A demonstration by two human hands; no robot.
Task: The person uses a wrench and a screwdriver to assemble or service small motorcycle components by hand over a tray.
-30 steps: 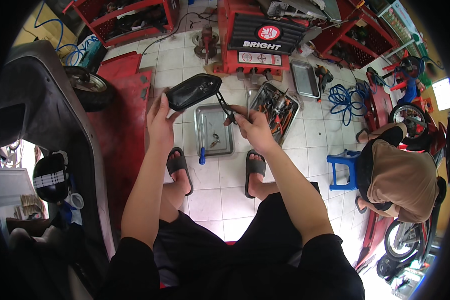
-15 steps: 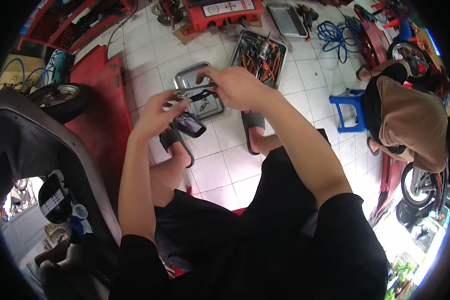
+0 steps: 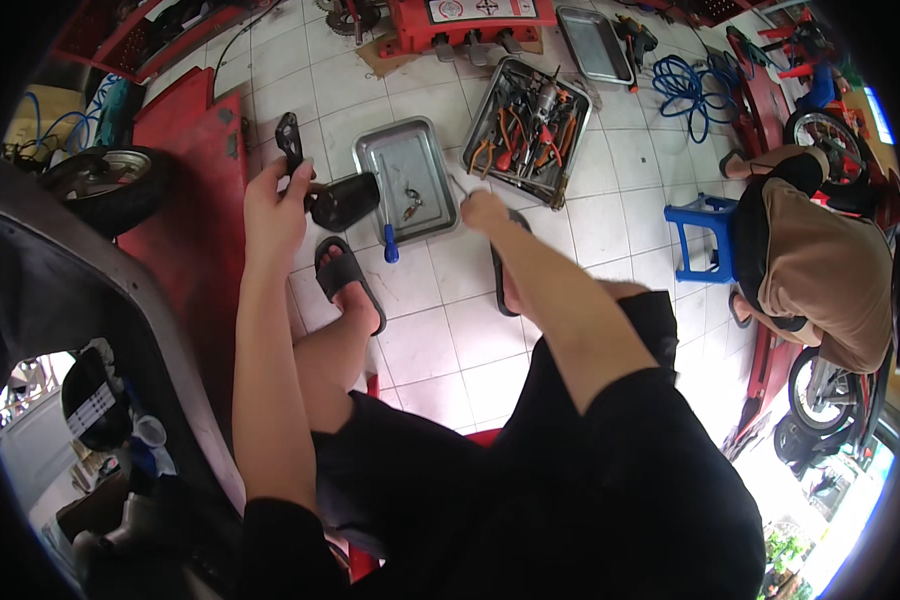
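Note:
My left hand grips a black motorcycle mirror, its head to the right of my fingers and a dark bracket rising above them. My right hand is closed on a slim silver tool, probably a wrench, partly hidden by the fingers and pointing up-left. A steel tray lies on the floor between the hands, holding small metal parts and a blue-handled screwdriver laid over its edge. Just right of it, a second tray is heaped with pliers and other tools.
A red platform with a wheel and a grey scooter body flank my left. A co-worker crouches at right by a motorcycle, near a blue stool. Beyond lie a coiled blue hose, drill and tray.
The mirror has dropped from being held between both hands into my left hand alone. My right hand has moved away from it, lower and to the right, with the silver tool.

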